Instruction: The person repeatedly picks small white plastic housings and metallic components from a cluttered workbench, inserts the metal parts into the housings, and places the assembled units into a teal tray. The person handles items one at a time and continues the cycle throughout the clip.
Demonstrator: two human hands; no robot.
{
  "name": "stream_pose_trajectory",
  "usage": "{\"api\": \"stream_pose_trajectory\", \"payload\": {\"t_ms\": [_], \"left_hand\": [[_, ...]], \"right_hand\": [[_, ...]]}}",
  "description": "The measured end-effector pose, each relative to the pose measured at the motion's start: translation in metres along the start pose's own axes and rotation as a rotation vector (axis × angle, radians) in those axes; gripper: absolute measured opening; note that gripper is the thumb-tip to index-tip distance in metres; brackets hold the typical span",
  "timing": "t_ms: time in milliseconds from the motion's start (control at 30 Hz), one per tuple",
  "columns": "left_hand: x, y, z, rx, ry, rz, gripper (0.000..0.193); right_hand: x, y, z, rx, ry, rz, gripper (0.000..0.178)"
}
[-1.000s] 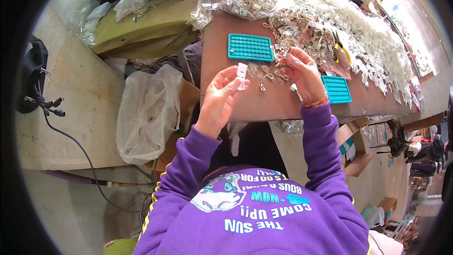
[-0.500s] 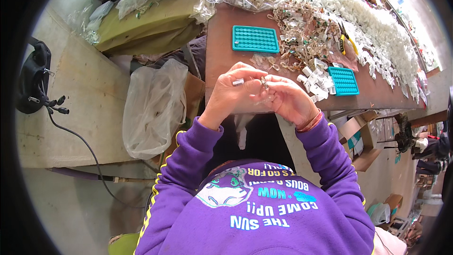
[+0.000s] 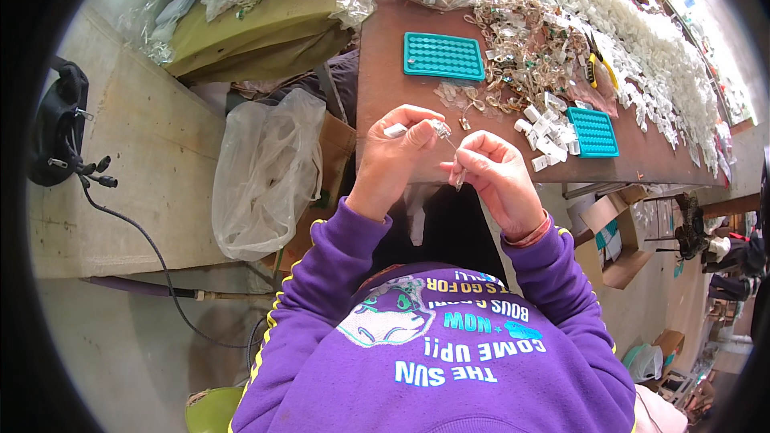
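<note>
1. Pinching a small clear part (image 3: pixel 440 129) between thumb and forefinger, the left hand (image 3: pixel 391 159) is also holding a white plastic piece (image 3: pixel 395 130) against its fingers. In my judgement, the white piece could be slipping out if these fingers are loosening to adjust the clear part.

2. The right hand (image 3: pixel 499 180) is gripping a slim part (image 3: pixel 459 180) by thumb and fingertips. What it is exactly, I cannot tell; it is too small. Such a narrow hold could be letting the part twist, because little surface is being pressed.

3. A thin strand (image 3: pixel 451 143) seems to be running between the two hands. If they are pulling apart too strongly, it could be bending, or coming loose at one end.

4. Both hands are working near the close edge of the brown table (image 3: pixel 381 56). A dropped part could be falling past this edge, toward the dark lap (image 3: pixel 449 228), and it would be hard to find.

5. Loose white pieces (image 3: pixel 548 135) are lying beside a turquoise tray (image 3: pixel 594 133), beyond the right hand. A careless sideways reach could be scattering them.
</note>
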State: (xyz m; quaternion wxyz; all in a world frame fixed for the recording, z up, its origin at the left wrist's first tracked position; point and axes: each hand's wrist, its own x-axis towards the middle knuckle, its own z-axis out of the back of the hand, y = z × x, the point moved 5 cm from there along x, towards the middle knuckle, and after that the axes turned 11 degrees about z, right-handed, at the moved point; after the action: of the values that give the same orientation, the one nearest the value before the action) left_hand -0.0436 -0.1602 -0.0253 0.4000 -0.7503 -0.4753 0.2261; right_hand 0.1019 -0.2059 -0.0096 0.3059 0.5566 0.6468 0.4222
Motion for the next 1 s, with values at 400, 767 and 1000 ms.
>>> {"api": "stream_pose_trajectory", "payload": {"t_ms": [400, 767, 1000], "left_hand": [[-0.001, 0.005, -0.014, 0.000, -0.020, 0.028, 0.018], [-0.001, 0.008, -0.023, -0.091, 0.088, 0.148, 0.021], [0.001, 0.006, -0.018, -0.079, 0.042, 0.144, 0.022]], "right_hand": [[0.001, 0.015, 0.003, -0.140, -0.021, 0.031, 0.017], [0.003, 0.011, 0.006, 0.044, 0.079, -0.070, 0.019], [-0.011, -0.001, -0.013, 0.558, 0.044, -0.186, 0.030]]}}
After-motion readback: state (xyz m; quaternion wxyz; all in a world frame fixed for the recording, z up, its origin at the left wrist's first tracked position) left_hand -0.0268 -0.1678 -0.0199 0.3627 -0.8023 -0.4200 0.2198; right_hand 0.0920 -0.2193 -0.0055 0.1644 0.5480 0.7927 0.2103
